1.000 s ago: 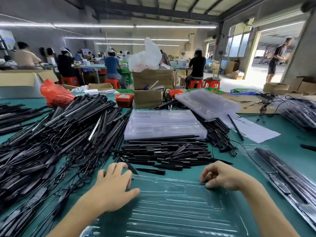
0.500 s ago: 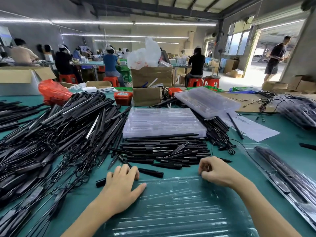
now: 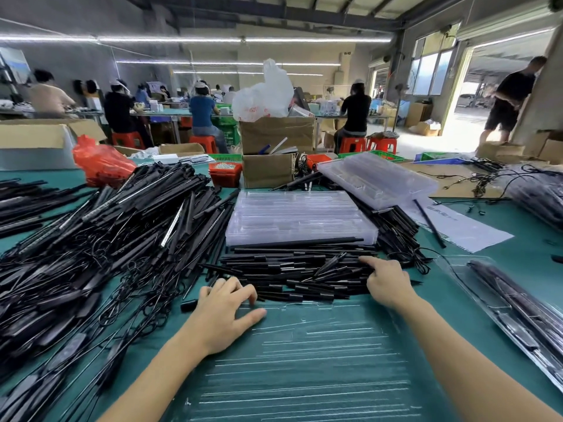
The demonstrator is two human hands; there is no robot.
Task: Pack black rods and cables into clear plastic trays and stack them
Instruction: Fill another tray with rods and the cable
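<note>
Both hands at rod pile — right fingertips buried, grip unclear.

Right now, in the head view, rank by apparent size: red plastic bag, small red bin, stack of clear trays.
1. stack of clear trays
2. red plastic bag
3. small red bin

The empty tray is thin clear plastic, glossy, its ribs catching light. The stack of trays looks the same, slightly milky. The rods are matt black. The surface is a dull green. Boxes are plain brown cardboard. A red bag is shiny plastic film.
</note>
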